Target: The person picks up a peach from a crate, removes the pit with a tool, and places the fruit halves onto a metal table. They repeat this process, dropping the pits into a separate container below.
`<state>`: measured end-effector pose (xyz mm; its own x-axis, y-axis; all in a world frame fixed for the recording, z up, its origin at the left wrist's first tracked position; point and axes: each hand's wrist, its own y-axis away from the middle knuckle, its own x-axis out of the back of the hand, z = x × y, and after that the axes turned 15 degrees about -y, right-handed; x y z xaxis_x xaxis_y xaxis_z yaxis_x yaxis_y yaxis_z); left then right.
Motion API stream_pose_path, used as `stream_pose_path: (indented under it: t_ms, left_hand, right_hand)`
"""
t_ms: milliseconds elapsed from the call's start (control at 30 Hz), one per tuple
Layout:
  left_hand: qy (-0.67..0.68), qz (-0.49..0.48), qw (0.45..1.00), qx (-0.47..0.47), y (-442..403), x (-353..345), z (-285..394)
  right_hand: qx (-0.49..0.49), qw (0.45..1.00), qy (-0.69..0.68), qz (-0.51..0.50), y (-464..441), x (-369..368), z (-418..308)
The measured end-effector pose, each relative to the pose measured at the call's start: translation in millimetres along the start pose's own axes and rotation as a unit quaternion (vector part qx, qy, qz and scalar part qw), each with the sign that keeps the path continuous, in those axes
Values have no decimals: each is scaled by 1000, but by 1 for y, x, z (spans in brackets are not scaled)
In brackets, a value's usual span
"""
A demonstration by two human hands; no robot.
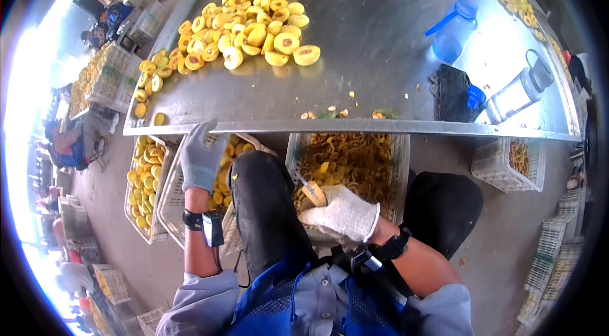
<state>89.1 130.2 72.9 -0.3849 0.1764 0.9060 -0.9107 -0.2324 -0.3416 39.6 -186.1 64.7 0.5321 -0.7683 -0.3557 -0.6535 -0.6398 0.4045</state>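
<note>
My left hand (202,157), in a grey glove, is at the table's front edge, above a crate of yellow fruit. Its fingers are stretched out, and I see nothing held in it. In a white cloth glove, my right hand (346,214) is closed around a tool with a yellow handle (314,193) and a thin metal shaft; the tip's shape is too small to tell. Halved yellow peaches (257,34) lie heaped on the metal table (368,38), some cut side up. Below my right hand stands a crate of brownish fruit scraps (346,155).
White crates (168,209) of yellow fruit stand left of my knee, and another crate (507,171) is at right. On the table are a blue bottle (453,31), a clear bottle (520,92) and a black object (451,92). A seated person (73,139) is at far left.
</note>
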Motion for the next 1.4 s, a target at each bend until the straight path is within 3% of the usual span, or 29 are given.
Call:
stream_pose_path:
  t_ms: [100,133,200,300,400,533,633,667,767,800,900,933,1067,1100,1167,1200,1300,1400]
  left_hand:
    - [97,-88,991,-8,-26,-24,31]
    - [82,-66,991,-82,-39,-41,38]
    - [114,-80,987,-79,-63,-70,66]
    - [115,-67,983,-125,-107,-110,102]
    - [4,-35,985,-167,-143,-141,129]
    - [-30,-90,983,-158,-169,-154,151]
    - [-111,-213,963,-121,-168,-140,170]
    - [-119,-211,962,-124,-168,-146,170]
    - [-30,-214,967,-134,-161,-169,158]
    - [69,-286,955,-33,-151,-141,177]
    - [181,-307,934,12,-133,-137,172]
    - [184,-305,934,14,-125,-127,172]
    - [187,-220,956,-56,-86,-99,163]
    - [198,-228,952,-56,-73,-85,164]
    - [220,-245,942,-58,-47,-64,165]
    - [199,-183,954,-132,-36,-61,162]
    - [215,-187,952,-115,-6,-45,160]
    - [189,-127,964,-139,13,-29,161]
  right_hand:
    - [-31,999,28,19,-1,4,-5]
    - [-37,999,10,21,-2,5,-6]
    - [-50,998,-25,25,-3,5,-6]
    - [21,998,-46,45,-5,6,-2]
    - [2,997,-39,59,-7,11,-2]
    - [-16,997,-43,66,-6,15,-11]
    - [3,997,-42,67,-7,18,-6]
    - [4,996,-48,69,-7,18,-7]
    - [61,992,-66,83,-9,17,-5]
    - [90,989,-71,89,-9,18,-5]
    - [56,989,-44,127,-4,23,-20]
    - [119,977,-10,175,-11,24,-6]
    - [201,950,27,239,-15,29,-5]
    - [129,962,48,238,-12,33,-10]
    - [97,952,76,279,-16,35,-9]
    - [125,942,117,289,-18,36,-7]
    - [102,927,175,317,-16,33,-11]
    - [99,915,218,326,-16,29,-6]
